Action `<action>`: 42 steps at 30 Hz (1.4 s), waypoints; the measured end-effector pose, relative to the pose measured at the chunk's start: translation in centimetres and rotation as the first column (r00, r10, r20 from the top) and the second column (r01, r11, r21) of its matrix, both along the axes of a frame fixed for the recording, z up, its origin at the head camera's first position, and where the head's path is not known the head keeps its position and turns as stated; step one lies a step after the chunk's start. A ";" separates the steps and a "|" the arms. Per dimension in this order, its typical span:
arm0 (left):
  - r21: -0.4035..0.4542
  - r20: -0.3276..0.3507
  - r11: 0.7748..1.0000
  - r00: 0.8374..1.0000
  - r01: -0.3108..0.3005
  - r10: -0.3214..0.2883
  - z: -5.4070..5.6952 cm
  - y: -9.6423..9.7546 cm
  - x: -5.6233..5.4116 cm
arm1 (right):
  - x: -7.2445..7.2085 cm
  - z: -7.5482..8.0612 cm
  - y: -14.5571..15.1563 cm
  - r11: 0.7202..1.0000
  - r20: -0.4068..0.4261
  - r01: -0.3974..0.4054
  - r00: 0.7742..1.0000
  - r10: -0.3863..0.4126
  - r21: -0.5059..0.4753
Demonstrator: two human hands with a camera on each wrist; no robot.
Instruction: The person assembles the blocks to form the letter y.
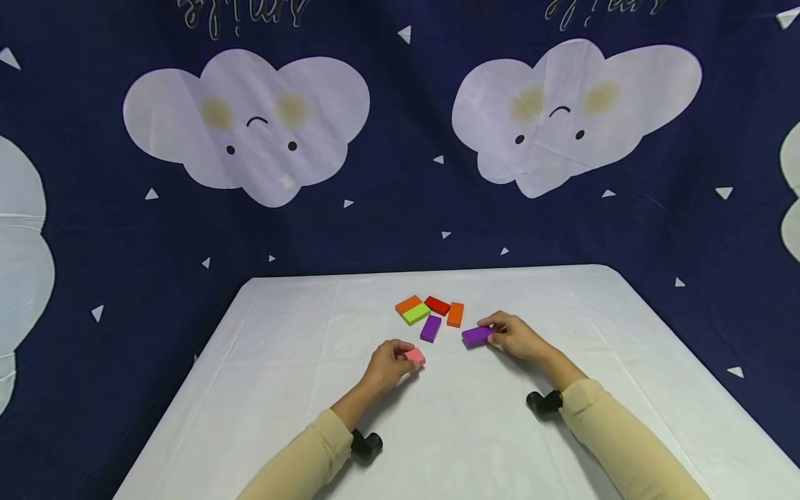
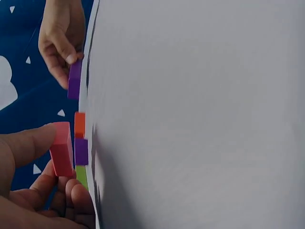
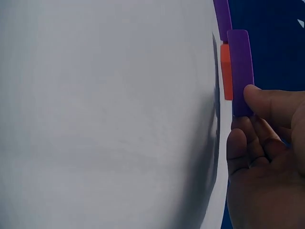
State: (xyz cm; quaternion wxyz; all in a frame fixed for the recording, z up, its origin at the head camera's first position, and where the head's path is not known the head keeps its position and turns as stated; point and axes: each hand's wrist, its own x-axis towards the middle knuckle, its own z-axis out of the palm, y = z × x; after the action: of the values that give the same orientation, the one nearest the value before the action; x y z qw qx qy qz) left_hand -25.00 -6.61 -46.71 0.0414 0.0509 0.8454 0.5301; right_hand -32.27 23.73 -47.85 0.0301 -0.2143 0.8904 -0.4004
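Fingers (image 2: 80,198) of the left hand (image 1: 389,361) are pinching a pink, smooth-faced rectangular block (image 1: 415,356), its end poking out past the fingertips! Across to the right, the right hand (image 1: 516,336) has thumb and fingers gripping a purple, smooth-faced oblong block (image 1: 475,337), its free end jutting toward the left. Just beyond the left fingers, a second purple oblong block (image 1: 431,328) lies on the white, cloth-covered worktop (image 1: 281,382). Farther out sit a lime-green rectangular block (image 1: 416,314) touching an orange one (image 1: 408,303), then red (image 1: 437,305) and another orange block (image 1: 455,314)!
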 end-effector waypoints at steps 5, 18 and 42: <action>0.010 -0.009 1.000 1.000 -0.005 0.005 -0.5 0.3 0.7 | 0.4 -0.1 -0.3 1.000 0.004 -0.030 1.000 0.030 -0.005; -0.003 -0.060 1.000 0.998 -0.009 0.009 -0.8 1.1 2.2 | 1.4 -0.1 -0.9 0.997 -0.024 -0.082 0.996 0.082 -0.010; -0.090 -0.165 0.995 0.986 -0.050 0.034 -1.5 3.3 4.6 | 2.5 -0.5 -1.6 0.981 -0.002 -0.192 0.981 0.192 -0.013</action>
State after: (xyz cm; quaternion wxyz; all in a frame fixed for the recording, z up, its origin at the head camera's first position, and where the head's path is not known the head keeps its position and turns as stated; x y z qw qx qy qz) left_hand -20.45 -3.27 -48.20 -0.0370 0.0744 0.8708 0.4846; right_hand -29.73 22.16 -48.38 0.0669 -0.2996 0.8629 -0.4015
